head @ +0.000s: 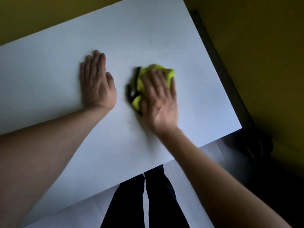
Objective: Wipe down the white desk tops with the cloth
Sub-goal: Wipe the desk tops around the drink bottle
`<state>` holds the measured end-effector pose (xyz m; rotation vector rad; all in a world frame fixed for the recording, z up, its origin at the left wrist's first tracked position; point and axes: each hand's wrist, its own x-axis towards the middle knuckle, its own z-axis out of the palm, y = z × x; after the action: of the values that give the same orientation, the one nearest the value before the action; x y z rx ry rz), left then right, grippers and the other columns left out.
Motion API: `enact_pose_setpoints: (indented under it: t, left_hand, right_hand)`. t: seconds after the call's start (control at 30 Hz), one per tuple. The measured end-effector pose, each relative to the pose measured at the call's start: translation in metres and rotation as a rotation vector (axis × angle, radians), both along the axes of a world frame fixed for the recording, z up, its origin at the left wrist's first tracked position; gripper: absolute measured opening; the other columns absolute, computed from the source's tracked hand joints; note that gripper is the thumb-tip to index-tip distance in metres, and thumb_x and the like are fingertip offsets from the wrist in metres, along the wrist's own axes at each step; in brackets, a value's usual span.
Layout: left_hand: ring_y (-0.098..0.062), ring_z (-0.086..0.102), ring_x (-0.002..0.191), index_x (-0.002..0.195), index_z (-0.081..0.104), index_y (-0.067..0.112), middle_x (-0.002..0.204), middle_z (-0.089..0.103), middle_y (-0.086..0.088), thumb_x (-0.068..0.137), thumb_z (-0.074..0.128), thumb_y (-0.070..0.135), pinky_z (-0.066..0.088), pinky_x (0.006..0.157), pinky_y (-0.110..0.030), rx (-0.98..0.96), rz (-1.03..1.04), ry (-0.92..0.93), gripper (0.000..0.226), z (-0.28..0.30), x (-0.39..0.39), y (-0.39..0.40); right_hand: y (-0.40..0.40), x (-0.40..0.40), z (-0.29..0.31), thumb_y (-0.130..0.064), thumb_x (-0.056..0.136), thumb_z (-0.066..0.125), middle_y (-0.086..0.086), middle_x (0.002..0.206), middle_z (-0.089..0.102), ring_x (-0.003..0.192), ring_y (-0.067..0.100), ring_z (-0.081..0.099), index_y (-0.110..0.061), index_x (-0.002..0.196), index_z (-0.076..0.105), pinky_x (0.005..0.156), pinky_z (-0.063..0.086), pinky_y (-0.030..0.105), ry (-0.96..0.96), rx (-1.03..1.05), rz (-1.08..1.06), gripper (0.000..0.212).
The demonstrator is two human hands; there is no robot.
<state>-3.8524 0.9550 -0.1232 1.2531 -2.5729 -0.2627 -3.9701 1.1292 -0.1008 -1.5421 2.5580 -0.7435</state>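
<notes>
2 hands work the desk: the left hand lies flat, bracing, while the right hand presses flat on the cloth, mid-wipe. Next, I judge, comes sweeping the unwiped far areas.

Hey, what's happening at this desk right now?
A person is wiping a white desk top with a bunched yellow cloth. The right hand presses flat on the cloth, fingers straight, and looks blurred with motion. The left hand rests flat on the desk beside it, apart from the cloth, holding nothing. The person stands at the near edge of the desk.
</notes>
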Motion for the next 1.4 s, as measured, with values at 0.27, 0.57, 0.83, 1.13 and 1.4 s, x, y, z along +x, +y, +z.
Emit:
enact_pose_setpoints:
  t: [0.27,0.57,0.83,1.13,1.4]
  left_hand:
    - [-0.035,0.027,0.157,0.158,0.041,0.007,0.168,0.034,-0.015,0.105,0.029,0.025,0.011,0.131,-0.045,0.005,-0.036,0.022,0.057,0.001,0.001,0.000]
    - [-0.038,0.035,0.153,0.153,0.047,0.006,0.164,0.040,-0.018,0.104,0.036,0.015,0.020,0.128,-0.047,-0.004,-0.267,0.057,0.051,0.007,0.013,0.071]
    - [-0.038,0.040,0.151,0.152,0.051,0.006,0.162,0.044,-0.018,0.102,0.035,0.013,0.022,0.129,-0.047,-0.010,-0.252,0.111,0.052,0.005,0.017,0.087]
    - [-0.035,0.029,0.157,0.158,0.042,0.009,0.168,0.035,-0.013,0.102,0.025,0.016,0.015,0.131,-0.047,0.032,-0.244,0.049,0.059,0.008,0.017,0.093]
    - [-0.036,0.032,0.155,0.156,0.045,0.008,0.166,0.039,-0.015,0.103,0.029,0.015,0.016,0.131,-0.047,0.005,-0.239,0.062,0.056,0.006,0.016,0.093]
  right_hand:
    - [0.048,-0.048,-0.003,-0.036,0.095,0.046,0.013,0.161,0.036,0.153,0.030,0.027,-0.015,0.153,0.044,0.125,0.014,0.053,-0.005,0.054,0.002,0.061]
    - [0.069,-0.078,0.000,-0.029,0.091,0.042,0.014,0.161,0.035,0.153,0.031,0.026,-0.014,0.151,0.046,0.126,0.009,0.054,0.033,0.100,-0.393,0.063]
    - [0.078,0.071,0.010,-0.032,0.097,0.050,0.008,0.162,0.037,0.154,0.023,0.026,-0.017,0.152,0.046,0.126,0.014,0.051,-0.015,0.054,0.035,0.057]
    - [0.152,-0.070,0.002,-0.026,0.089,0.040,0.010,0.164,0.031,0.154,0.027,0.022,-0.019,0.153,0.044,0.126,0.008,0.053,-0.017,0.104,-0.570,0.064]
    - [0.110,0.071,0.008,-0.024,0.088,0.057,0.012,0.159,0.039,0.152,0.029,0.028,-0.014,0.149,0.050,0.125,0.014,0.056,-0.031,0.021,-0.281,0.062]
